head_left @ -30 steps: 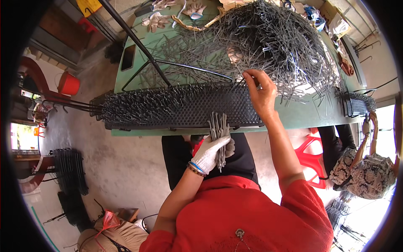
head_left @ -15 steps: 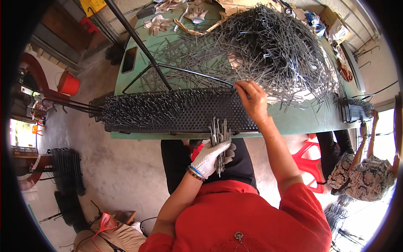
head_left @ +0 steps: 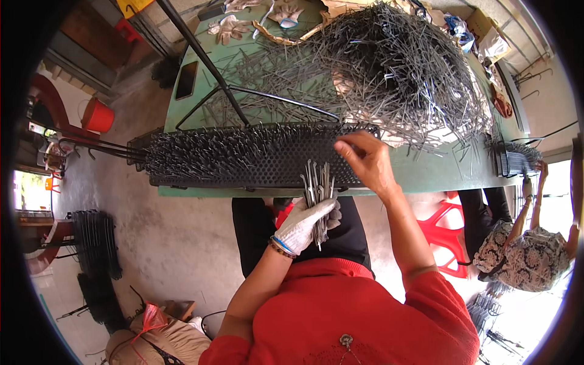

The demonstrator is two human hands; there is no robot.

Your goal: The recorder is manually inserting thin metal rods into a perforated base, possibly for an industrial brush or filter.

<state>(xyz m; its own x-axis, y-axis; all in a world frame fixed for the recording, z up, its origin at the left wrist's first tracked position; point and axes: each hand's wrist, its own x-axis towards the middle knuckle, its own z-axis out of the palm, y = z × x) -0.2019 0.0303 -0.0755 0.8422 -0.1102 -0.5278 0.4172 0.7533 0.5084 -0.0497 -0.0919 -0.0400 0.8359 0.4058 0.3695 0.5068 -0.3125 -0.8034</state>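
Left hand [head_left: 304, 222]: gloved, closed round a bundle of wires [head_left: 317, 182], tips up, by the near edge of the rack [head_left: 301, 152] | Right hand [head_left: 370, 161]: bare, over rack's right part; grip cannot be made out | Technique: fanned tips should ease separating single wires.

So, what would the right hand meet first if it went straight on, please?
The right hand would probably meet the bare part of the black perforated rack, though its height above it is unclear.
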